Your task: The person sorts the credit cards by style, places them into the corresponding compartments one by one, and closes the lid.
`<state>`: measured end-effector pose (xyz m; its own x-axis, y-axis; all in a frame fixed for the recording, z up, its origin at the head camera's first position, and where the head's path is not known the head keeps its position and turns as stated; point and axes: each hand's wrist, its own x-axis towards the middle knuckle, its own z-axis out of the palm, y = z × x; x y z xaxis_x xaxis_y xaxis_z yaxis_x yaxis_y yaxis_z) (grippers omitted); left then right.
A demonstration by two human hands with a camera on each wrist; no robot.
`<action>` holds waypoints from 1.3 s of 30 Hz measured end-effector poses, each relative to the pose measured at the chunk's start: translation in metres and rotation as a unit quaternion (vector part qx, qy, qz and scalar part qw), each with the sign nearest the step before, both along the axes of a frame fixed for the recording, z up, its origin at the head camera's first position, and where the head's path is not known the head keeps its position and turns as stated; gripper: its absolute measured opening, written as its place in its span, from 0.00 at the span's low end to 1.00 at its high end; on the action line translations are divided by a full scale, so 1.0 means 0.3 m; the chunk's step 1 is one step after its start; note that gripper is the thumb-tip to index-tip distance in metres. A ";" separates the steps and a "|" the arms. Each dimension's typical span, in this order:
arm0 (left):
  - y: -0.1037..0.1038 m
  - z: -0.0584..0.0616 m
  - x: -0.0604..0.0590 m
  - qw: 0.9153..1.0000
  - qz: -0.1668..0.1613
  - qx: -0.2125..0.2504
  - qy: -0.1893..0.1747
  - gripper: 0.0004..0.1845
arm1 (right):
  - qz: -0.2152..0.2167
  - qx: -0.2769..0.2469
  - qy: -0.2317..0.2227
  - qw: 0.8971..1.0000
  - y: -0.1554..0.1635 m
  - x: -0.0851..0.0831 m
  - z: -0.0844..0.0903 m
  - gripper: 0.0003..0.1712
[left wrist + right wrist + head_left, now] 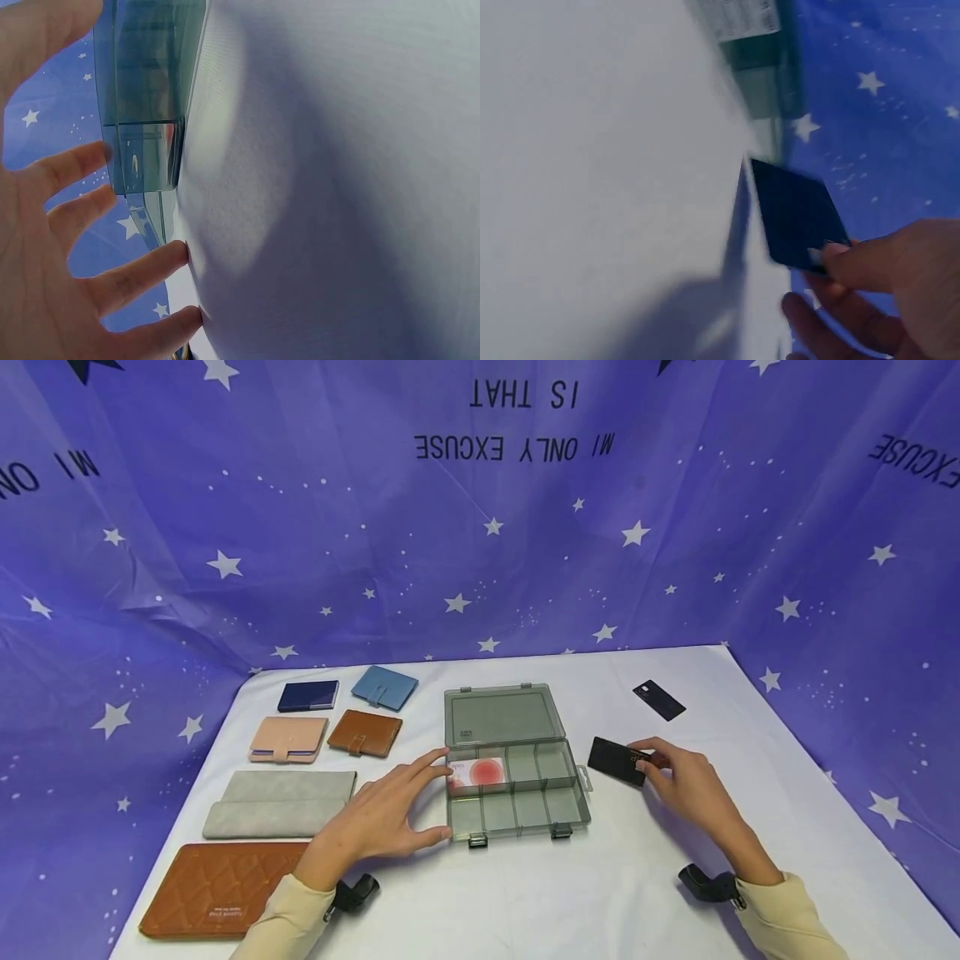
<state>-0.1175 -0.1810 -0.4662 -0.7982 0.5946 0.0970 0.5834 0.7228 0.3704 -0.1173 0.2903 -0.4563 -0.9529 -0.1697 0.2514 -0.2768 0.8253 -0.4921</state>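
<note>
**Black card pinched at the box's right side, left hand at its left**

The right hand [686, 781] pinches the black card [618, 762] by its right end, thumb on the face and fingers behind, most of the card left uncovered; it is just to the right of the box [498, 814], apart from it; the right wrist view is blurred, so whether a card edge touches the white cloth [570, 893] is hard to tell. The left hand [390, 810] has its fingers and thumb spread wide, tips at the box's left side, gripping no card; the lid [506, 714] lies folded back on the far side, and a red-and-white card [480, 772] sits at the left of the far row.

For good handling, the pinch should be firm but light, as a slim card held at one end could pivot; the free end is best kept clear of the box's right wall; the left hand would do well to steady the box without pushing it, its fingertips kept off the red-and-white card.
</note>
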 end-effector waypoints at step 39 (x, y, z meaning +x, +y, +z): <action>-0.004 0.006 -0.001 1.000 0.002 0.001 -0.009 0.45 | 0.223 0.003 -0.001 0.975 -0.511 0.025 -0.056 0.08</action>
<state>-0.1179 -0.1824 -0.4643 -0.8020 0.5914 0.0839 0.5741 0.7244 0.3817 -0.1097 0.1369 -0.4732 -0.7848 -0.5684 0.2468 -0.6073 0.6265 -0.4885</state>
